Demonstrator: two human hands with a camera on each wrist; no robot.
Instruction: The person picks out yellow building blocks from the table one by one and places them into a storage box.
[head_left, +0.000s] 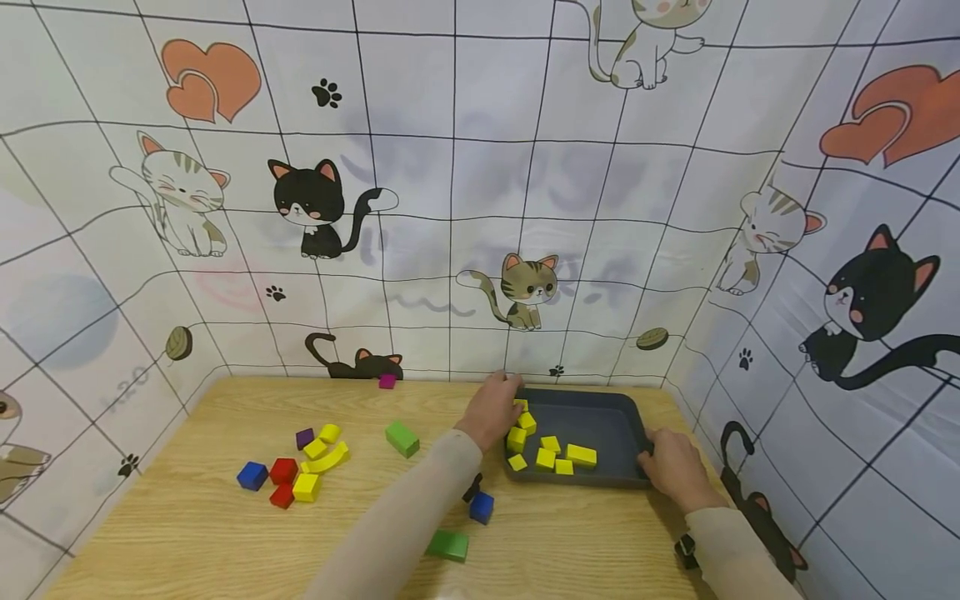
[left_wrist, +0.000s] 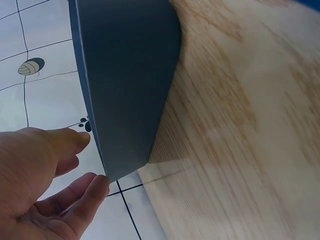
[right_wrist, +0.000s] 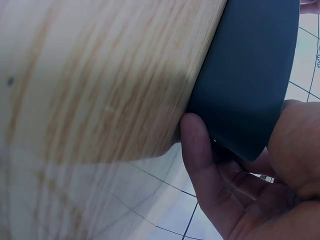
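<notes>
A dark grey rectangular tray (head_left: 592, 417) lies on the right half of the table. Several yellow blocks (head_left: 581, 455) sit inside it, along its left side and front. My left hand (head_left: 491, 408) holds the tray's back left corner; in the left wrist view, the thumb and fingertips are at its rim and corner. My right hand (head_left: 677, 468) grips the tray's right side, with a fingertip (right_wrist: 194, 132) against the outer wall in the right wrist view and other digits partly hidden behind it.
On the left of the wooden table (head_left: 187, 533) lie red blocks (head_left: 283, 471), a blue block (head_left: 252, 476), a purple block (head_left: 303, 438) and loose yellow pieces (head_left: 326, 458). Green blocks (head_left: 402, 438) and another blue block (head_left: 482, 507) lie nearer the tray. Cat-patterned cloth (head_left: 420, 192) surrounds the table.
</notes>
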